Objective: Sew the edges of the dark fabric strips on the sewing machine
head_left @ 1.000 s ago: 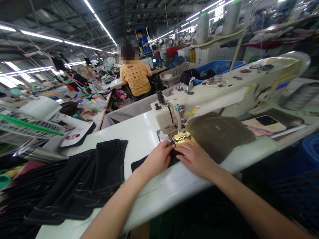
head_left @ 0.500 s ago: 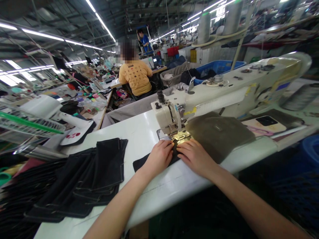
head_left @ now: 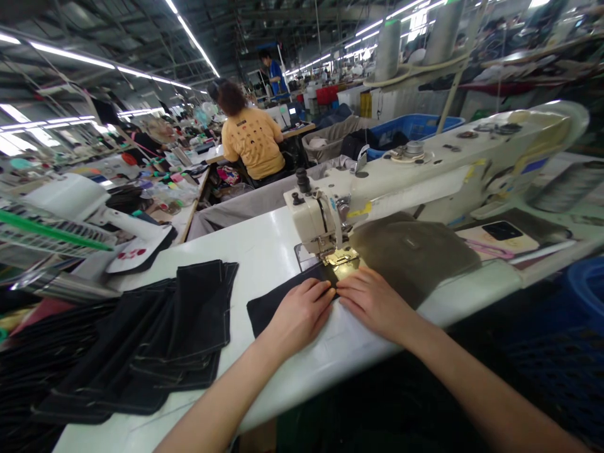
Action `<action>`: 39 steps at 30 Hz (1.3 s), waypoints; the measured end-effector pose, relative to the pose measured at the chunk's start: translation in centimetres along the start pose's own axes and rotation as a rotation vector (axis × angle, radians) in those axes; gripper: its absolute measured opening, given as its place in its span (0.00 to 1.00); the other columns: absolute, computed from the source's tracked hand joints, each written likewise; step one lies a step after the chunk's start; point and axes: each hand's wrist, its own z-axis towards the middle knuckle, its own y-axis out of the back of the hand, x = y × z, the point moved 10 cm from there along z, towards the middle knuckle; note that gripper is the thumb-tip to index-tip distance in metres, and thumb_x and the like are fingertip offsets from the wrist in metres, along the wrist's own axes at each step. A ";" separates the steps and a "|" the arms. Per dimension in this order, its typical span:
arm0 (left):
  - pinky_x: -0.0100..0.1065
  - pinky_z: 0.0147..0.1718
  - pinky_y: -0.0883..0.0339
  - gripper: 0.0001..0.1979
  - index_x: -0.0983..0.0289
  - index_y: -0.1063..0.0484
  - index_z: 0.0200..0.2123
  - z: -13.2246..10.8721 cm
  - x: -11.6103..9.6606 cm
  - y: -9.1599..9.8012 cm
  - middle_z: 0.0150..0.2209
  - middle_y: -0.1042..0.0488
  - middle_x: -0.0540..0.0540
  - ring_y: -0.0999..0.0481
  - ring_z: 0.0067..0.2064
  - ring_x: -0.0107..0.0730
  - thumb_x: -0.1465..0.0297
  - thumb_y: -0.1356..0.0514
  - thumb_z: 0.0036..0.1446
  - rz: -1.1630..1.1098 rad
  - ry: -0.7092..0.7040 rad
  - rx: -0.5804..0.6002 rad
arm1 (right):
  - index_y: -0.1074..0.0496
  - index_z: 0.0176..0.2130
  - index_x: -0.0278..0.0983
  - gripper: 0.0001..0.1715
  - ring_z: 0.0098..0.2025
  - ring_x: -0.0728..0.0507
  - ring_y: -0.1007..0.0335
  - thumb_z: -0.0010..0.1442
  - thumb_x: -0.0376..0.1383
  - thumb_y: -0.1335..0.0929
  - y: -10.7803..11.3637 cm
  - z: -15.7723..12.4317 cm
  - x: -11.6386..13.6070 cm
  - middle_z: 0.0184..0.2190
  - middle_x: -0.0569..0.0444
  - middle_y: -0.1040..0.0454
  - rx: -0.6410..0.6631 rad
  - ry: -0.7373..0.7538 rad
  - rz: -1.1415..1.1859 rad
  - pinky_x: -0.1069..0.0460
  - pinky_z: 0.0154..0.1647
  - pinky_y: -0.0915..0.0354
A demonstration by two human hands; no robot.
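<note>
A piece of black fabric (head_left: pixel 278 299) lies on the white sewing table, its right end at the needle area of the sewing machine (head_left: pixel 314 220). My left hand (head_left: pixel 302 311) grips its near edge, thumb and fingers closed on the cloth. Close beside it, fingertips almost touching, my right hand (head_left: pixel 372 302) holds the fabric's right end just in front of the brass-coloured plate (head_left: pixel 343 259). The fingers partly hide the cloth there. To the left, several stitched black fabric pieces (head_left: pixel 201 308) lie overlapped in a fanned pile.
An olive-grey cloth (head_left: pixel 410 248) lies under the machine arm. Beyond it are a phone (head_left: pixel 504 230) and pink scissors (head_left: pixel 491 250). A white lamp-like fixture (head_left: pixel 70 195) stands left. Behind the table are a blue basket (head_left: pixel 415 132) and a seated person in yellow (head_left: pixel 252 145).
The black fabric has turned slightly, and more of it shows on the table. Both hands have shifted slightly toward me, away from the needle area, still on the cloth.
</note>
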 end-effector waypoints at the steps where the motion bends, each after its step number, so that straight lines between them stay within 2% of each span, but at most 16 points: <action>1: 0.47 0.50 0.25 0.15 0.66 0.27 0.53 0.0 0.1 0.0 0.52 0.25 0.62 0.27 0.52 0.44 0.69 0.46 0.67 0.005 -0.001 -0.006 | 0.24 0.46 0.37 0.10 0.49 0.41 0.29 0.68 0.35 0.34 -0.1 0.1 -0.1 0.46 0.50 0.21 0.006 -0.005 -0.004 0.39 0.60 0.40; 12: 0.45 0.50 0.26 0.15 0.64 0.24 0.51 1.8 4.5 0.3 0.50 0.25 0.62 0.26 0.51 0.42 0.69 0.47 0.68 -0.004 0.005 -0.059 | 0.24 0.48 0.38 0.11 0.51 0.40 0.30 0.67 0.36 0.33 -1.0 2.7 -1.7 0.47 0.49 0.22 0.022 -0.045 -0.067 0.38 0.60 0.41; 18: 0.46 0.50 0.27 0.16 0.65 0.24 0.51 2.7 6.6 0.0 0.47 0.24 0.61 0.26 0.49 0.43 0.67 0.47 0.68 0.029 0.037 -0.059 | 0.24 0.48 0.37 0.11 0.49 0.39 0.31 0.68 0.36 0.33 -1.1 3.0 -1.8 0.47 0.49 0.22 0.036 -0.052 -0.054 0.39 0.57 0.39; 31: 0.44 0.50 0.28 0.16 0.65 0.24 0.51 2.9 6.7 0.3 0.46 0.25 0.60 0.27 0.48 0.42 0.67 0.47 0.68 0.016 0.019 -0.032 | 0.24 0.49 0.36 0.13 0.50 0.38 0.31 0.68 0.36 0.33 -1.3 2.4 -2.1 0.48 0.48 0.22 0.021 -0.069 -0.014 0.39 0.55 0.37; 34: 0.44 0.53 0.30 0.17 0.64 0.24 0.51 3.0 7.6 0.2 0.46 0.24 0.59 0.27 0.49 0.40 0.71 0.50 0.67 -0.036 0.061 -0.017 | 0.24 0.49 0.37 0.12 0.50 0.38 0.30 0.67 0.36 0.33 -1.3 2.2 -1.9 0.48 0.47 0.22 0.010 -0.066 -0.006 0.39 0.55 0.36; 39: 0.43 0.58 0.33 0.25 0.64 0.27 0.54 2.3 9.3 0.1 0.53 0.25 0.58 0.28 0.55 0.37 0.83 0.52 0.58 -0.161 0.110 0.058 | 0.27 0.51 0.35 0.14 0.53 0.37 0.31 0.68 0.36 0.34 -1.0 1.1 -1.5 0.52 0.44 0.26 -0.050 -0.094 0.023 0.38 0.56 0.36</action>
